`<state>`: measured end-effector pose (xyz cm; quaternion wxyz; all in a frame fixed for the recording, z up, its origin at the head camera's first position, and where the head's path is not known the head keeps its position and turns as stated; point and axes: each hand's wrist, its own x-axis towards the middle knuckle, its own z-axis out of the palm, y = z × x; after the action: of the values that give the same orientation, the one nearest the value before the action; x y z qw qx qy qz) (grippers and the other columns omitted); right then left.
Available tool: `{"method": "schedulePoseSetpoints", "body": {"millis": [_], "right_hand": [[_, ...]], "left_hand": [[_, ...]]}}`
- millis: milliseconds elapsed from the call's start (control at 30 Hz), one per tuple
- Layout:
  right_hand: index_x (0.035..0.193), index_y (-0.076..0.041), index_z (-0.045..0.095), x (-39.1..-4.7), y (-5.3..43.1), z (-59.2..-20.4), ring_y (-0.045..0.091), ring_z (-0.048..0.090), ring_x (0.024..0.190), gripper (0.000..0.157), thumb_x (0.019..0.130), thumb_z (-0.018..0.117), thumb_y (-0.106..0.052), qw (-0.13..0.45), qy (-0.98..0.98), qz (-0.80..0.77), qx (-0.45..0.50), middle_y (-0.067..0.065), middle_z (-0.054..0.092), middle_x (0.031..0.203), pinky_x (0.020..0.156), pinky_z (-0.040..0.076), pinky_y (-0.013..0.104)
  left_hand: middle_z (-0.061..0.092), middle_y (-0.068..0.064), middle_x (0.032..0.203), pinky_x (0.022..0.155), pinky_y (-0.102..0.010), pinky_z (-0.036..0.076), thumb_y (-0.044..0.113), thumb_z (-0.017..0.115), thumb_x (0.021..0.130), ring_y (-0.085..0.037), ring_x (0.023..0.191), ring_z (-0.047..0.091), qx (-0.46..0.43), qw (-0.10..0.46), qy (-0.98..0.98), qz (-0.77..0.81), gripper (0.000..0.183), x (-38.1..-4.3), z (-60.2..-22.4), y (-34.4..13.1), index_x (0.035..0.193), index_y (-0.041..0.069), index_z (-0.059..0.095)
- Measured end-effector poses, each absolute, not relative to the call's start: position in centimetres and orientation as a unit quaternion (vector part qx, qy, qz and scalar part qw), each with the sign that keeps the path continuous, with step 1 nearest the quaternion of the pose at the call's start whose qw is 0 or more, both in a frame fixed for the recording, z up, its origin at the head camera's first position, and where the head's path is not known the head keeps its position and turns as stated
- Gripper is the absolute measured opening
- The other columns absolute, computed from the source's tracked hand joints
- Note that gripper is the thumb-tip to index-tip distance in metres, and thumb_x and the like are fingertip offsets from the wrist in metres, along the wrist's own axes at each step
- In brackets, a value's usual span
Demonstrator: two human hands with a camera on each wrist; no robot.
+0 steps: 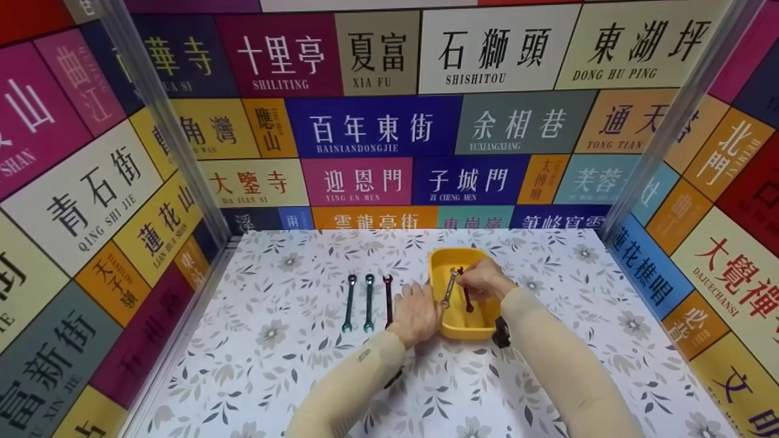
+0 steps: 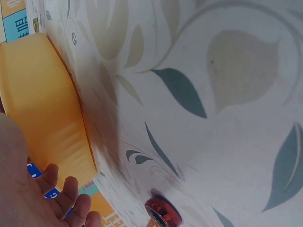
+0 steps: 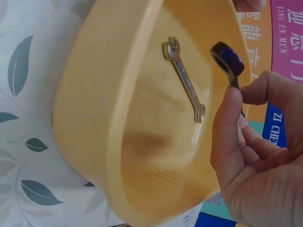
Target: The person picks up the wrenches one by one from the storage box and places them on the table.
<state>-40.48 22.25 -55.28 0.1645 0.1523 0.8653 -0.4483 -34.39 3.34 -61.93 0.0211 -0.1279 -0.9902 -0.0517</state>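
Note:
A yellow plastic bin (image 1: 468, 332) stands on the table. My right hand (image 1: 485, 280) is over it, pinching a dark red wrench (image 1: 468, 299) between thumb and fingers. The right wrist view shows the wrench's dark ring end (image 3: 227, 59) sticking out past the fingertips. Inside the bin a silver wrench (image 3: 187, 85) leans against the wall. My left hand (image 1: 417, 313) is at the bin's left side with loosely bent fingers, holding nothing; whether it touches the wall I cannot tell. Just left of it lies another dark red wrench (image 1: 389, 298), partly covered by the hand.
Two dark teal wrenches, a left one (image 1: 349, 303) and a right one (image 1: 369, 303), lie parallel left of the red one. A white tablecloth (image 1: 274, 365) with a leaf and flower print covers the table. Walls of coloured sign panels (image 1: 371, 125) enclose the back and sides.

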Motion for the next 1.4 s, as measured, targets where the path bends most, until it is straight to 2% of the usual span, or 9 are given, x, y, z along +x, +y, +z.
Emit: {"method": "schedulePoseSetpoints", "body": {"millis": [100, 333, 400, 533, 733, 833, 1100, 1233, 1400], "right_hand": [[0.11, -0.004, 0.071, -40.5, 22.8, -55.3, 0.015, 0.069, 0.07, 0.019, 0.093, 0.078, -0.009, 0.164, 0.852, -0.475, 0.149, 0.003, 0.071, 0.084, 0.064, 0.065, 0.03], [0.134, -0.001, 0.066, -40.3, 24.2, -55.0, 0.016, 0.072, 0.082, 0.039, 0.098, 0.076, -0.013, 0.172, 0.835, -0.499, 0.155, 0.01, 0.077, 0.111, 0.073, 0.067, 0.029], [0.137, -0.001, 0.066, -40.3, 24.7, -54.9, 0.015, 0.073, 0.084, 0.041, 0.099, 0.075, -0.015, 0.175, 0.832, -0.503, 0.155, 0.009, 0.078, 0.112, 0.075, 0.067, 0.029], [0.138, 0.0, 0.067, -40.1, 25.7, -54.3, 0.015, 0.073, 0.085, 0.042, 0.101, 0.075, -0.017, 0.177, 0.827, -0.513, 0.147, 0.004, 0.079, 0.104, 0.076, 0.066, 0.028], [0.124, -0.004, 0.068, -39.8, 27.0, -53.9, 0.012, 0.07, 0.076, 0.028, 0.099, 0.076, -0.015, 0.173, 0.813, -0.536, 0.148, -0.002, 0.075, 0.088, 0.072, 0.065, 0.027], [0.123, -0.004, 0.068, -39.8, 27.7, -53.9, 0.011, 0.068, 0.072, 0.027, 0.099, 0.075, -0.013, 0.168, 0.81, -0.543, 0.146, -0.003, 0.074, 0.085, 0.07, 0.064, 0.027], [0.137, 0.001, 0.067, -39.5, 29.2, -54.0, 0.009, 0.071, 0.071, 0.042, 0.099, 0.075, -0.015, 0.163, 0.816, -0.538, 0.132, -0.002, 0.076, 0.09, 0.074, 0.067, 0.028], [0.137, 0.001, 0.066, -39.6, 29.5, -53.9, 0.009, 0.07, 0.069, 0.043, 0.098, 0.076, -0.014, 0.164, 0.813, -0.54, 0.14, -0.002, 0.077, 0.089, 0.075, 0.067, 0.028], [0.138, 0.0, 0.066, -39.7, 30.1, -53.8, 0.01, 0.072, 0.074, 0.043, 0.099, 0.075, -0.016, 0.166, 0.812, -0.54, 0.147, -0.001, 0.077, 0.094, 0.076, 0.067, 0.028]], "left_hand": [[0.068, -0.016, 0.129, 0.106, -0.054, 0.058, 0.045, 0.041, 0.116, -0.034, 0.123, 0.063, -0.132, 0.027, -0.989, -0.053, 0.048, -34.3, -61.9, 3.2, 0.139, 0.008, 0.059], [0.067, -0.014, 0.126, 0.107, -0.053, 0.058, 0.046, 0.04, 0.116, -0.033, 0.121, 0.062, -0.131, 0.018, -0.99, -0.053, 0.048, -34.4, -61.9, 3.1, 0.139, 0.01, 0.059], [0.067, -0.014, 0.126, 0.106, -0.053, 0.058, 0.047, 0.04, 0.116, -0.033, 0.12, 0.062, -0.13, 0.017, -0.99, -0.053, 0.047, -34.5, -62.0, 3.1, 0.139, 0.01, 0.059], [0.066, -0.014, 0.127, 0.107, -0.053, 0.057, 0.046, 0.041, 0.115, -0.033, 0.121, 0.061, -0.128, 0.013, -0.99, -0.054, 0.047, -34.5, -61.9, 3.2, 0.139, 0.01, 0.058], [0.066, -0.016, 0.131, 0.11, -0.055, 0.057, 0.047, 0.04, 0.116, -0.034, 0.124, 0.061, -0.128, 0.013, -0.991, -0.047, 0.049, -34.4, -61.9, 3.2, 0.141, 0.009, 0.058], [0.066, -0.017, 0.135, 0.113, -0.056, 0.057, 0.047, 0.04, 0.116, -0.035, 0.127, 0.061, -0.126, 0.01, -0.991, -0.052, 0.05, -34.4, -61.8, 3.2, 0.144, 0.009, 0.057], [0.067, -0.016, 0.131, 0.108, -0.056, 0.059, 0.047, 0.04, 0.116, -0.035, 0.126, 0.062, -0.123, 0.02, -0.99, -0.063, 0.048, -34.2, -61.9, 3.2, 0.139, 0.01, 0.059], [0.067, -0.015, 0.131, 0.108, -0.057, 0.06, 0.048, 0.039, 0.117, -0.034, 0.127, 0.063, -0.119, 0.015, -0.991, -0.055, 0.048, -34.2, -61.9, 3.2, 0.14, 0.011, 0.058], [0.067, -0.015, 0.134, 0.11, -0.055, 0.059, 0.05, 0.038, 0.117, -0.034, 0.127, 0.063, -0.125, 0.009, -0.992, -0.03, 0.051, -34.4, -61.8, 3.2, 0.146, 0.011, 0.056]]}}
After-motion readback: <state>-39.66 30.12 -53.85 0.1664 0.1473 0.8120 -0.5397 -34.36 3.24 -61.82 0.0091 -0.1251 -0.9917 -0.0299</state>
